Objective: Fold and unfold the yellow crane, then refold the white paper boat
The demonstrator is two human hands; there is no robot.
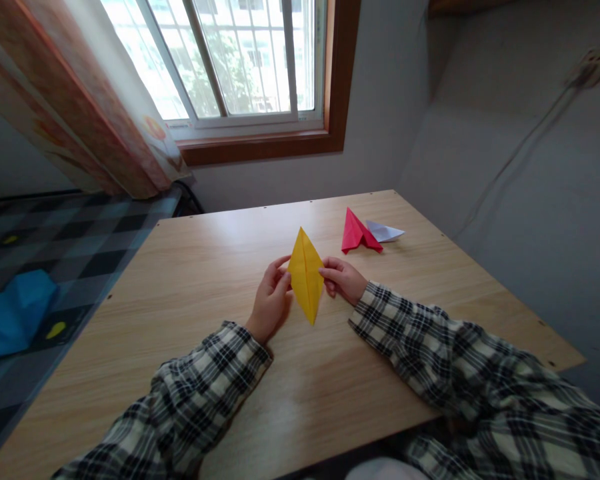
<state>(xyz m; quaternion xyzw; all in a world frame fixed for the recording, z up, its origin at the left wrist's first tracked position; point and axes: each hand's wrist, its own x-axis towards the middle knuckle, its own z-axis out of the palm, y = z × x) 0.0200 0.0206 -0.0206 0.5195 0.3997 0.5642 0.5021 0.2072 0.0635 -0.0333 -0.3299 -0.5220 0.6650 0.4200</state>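
Observation:
A yellow folded paper, a long diamond shape with a centre crease, is held upright just above the wooden table. My left hand pinches its left edge. My right hand pinches its right edge. Both sleeves are black-and-white plaid.
A red folded paper and a white folded paper lie on the table behind my right hand. A bed with a checkered cover and a blue cloth stands left. A window, a curtain and grey walls are beyond.

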